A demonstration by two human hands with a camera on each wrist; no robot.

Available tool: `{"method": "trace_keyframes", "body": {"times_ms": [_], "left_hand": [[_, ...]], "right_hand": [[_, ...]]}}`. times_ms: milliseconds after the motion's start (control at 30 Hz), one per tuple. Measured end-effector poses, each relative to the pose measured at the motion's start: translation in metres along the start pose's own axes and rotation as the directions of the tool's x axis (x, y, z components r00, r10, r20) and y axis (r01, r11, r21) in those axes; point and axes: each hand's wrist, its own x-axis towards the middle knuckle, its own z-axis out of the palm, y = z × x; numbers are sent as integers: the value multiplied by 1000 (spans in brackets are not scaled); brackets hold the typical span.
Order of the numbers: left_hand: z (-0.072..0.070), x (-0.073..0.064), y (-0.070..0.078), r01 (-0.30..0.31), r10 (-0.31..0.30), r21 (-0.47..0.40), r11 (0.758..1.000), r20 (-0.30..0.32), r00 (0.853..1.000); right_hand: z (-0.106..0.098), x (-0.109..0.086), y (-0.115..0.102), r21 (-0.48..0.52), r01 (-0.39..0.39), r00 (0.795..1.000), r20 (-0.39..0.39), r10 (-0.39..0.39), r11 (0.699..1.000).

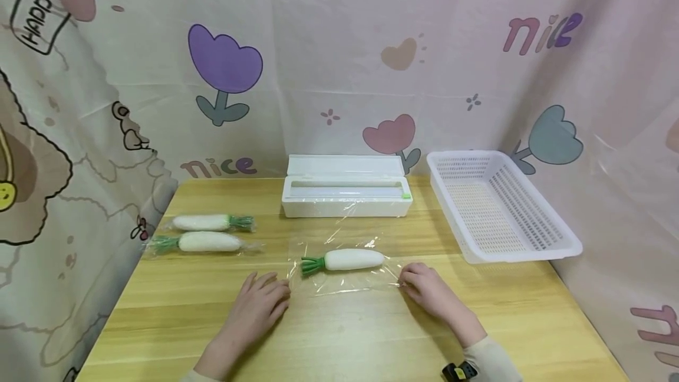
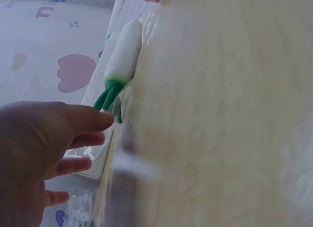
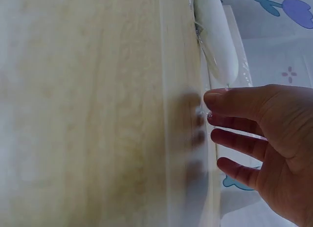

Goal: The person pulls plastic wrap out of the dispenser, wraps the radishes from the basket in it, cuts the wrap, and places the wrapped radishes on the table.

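Note:
A white radish (image 1: 354, 259) with green stalks lies on a sheet of clear plastic wrap (image 1: 339, 287) in the middle of the table. At the sheet's right edge, my right hand (image 1: 428, 289) pinches the film between thumb and index finger; a shiny bit of it shows at the fingertips in the right wrist view. My left hand (image 1: 258, 305) is beside the sheet's left edge, its fingers relaxed and apart. From the left wrist, the radish stalks (image 2: 110, 96) appear just beyond the thumb.
Two wrapped white radishes, one farther back (image 1: 201, 222) and one nearer (image 1: 209, 241), lie at the left. Behind the sheet stands a white wrap dispenser box (image 1: 347, 209), lid up. A white perforated basket (image 1: 522, 255) sits at the right, near the patterned curtain (image 1: 329, 63).

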Motion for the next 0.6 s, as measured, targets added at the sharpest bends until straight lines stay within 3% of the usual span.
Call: {"method": "trace_keyframes", "body": {"times_ms": [167, 333, 600], "left_hand": [[2, 3, -3, -19, 23, 40, 999, -102, 995], [5, 9, -7, -20, 28, 41, 999, -180, 983], [12, 25, -15, -5, 6, 4, 1000, -281, 960]], "right_hand": [[0, 4, 1, 34, 12, 998, -54, -10, 999], [-5, 8, 3, 123, -94, 994, -36, 99, 988], [-4, 19, 14, 331, -281, 956, 12, 294, 901]]}}
